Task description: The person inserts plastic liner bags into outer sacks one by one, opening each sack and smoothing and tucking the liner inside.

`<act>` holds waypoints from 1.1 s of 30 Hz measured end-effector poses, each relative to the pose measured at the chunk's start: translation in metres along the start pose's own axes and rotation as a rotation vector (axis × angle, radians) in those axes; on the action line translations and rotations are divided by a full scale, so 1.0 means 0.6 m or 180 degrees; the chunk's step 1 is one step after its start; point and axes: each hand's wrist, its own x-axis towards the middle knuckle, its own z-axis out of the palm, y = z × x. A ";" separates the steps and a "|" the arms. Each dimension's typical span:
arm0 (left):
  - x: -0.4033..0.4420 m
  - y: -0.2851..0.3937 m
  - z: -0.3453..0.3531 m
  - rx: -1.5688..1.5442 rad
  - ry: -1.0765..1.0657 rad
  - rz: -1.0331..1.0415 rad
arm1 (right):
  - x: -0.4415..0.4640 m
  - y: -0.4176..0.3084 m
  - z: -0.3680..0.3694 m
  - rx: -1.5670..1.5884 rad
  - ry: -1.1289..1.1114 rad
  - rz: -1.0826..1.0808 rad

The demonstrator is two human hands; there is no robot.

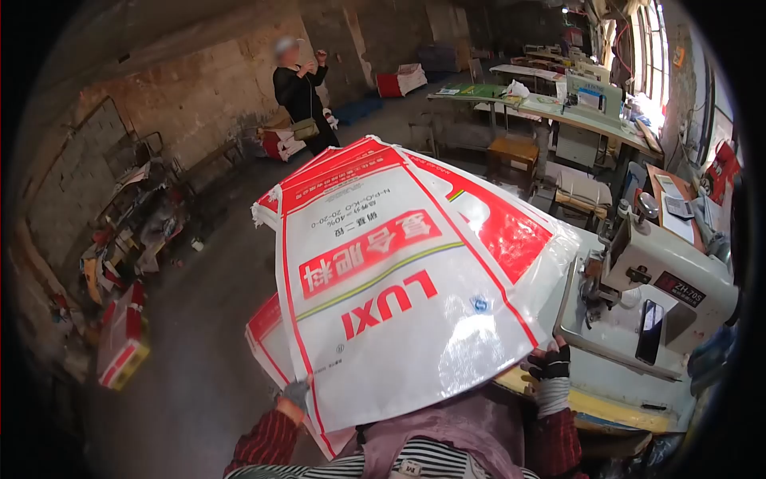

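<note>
A large white and red woven sack (383,319), printed LUXI, lies spread in front of me over other sacks (511,231). My left hand (295,393), in a grey glove, is closed on the sack's near left edge. At the near right corner, my right hand (549,361), in a black and white glove with bare fingertips, pinches the sack's edge. Just right of that hand is a sewing machine (670,279) on its table, with a dark phone (650,331) lying on the machine's bed.
A person (299,92) in dark clothes stands beyond the sacks. More sewing tables (550,108) and a wooden stool (513,150) are at the back right. Bundled sacks (124,335) lie on the floor at the left, near a cluttered heap (136,231) by the wall.
</note>
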 end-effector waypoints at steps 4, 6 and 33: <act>-0.062 -0.087 0.017 0.1577 0.0664 -0.0131 | 0.120 0.078 -0.046 -0.0479 -0.0455 0.0029; -0.078 -0.089 0.020 0.2564 0.1198 -0.0416 | 0.155 0.125 -0.096 -0.1541 -0.0898 0.0186; -0.041 -0.371 -0.328 0.4244 0.2406 -0.1269 | 0.041 0.379 0.356 -0.4482 -0.2607 -0.0900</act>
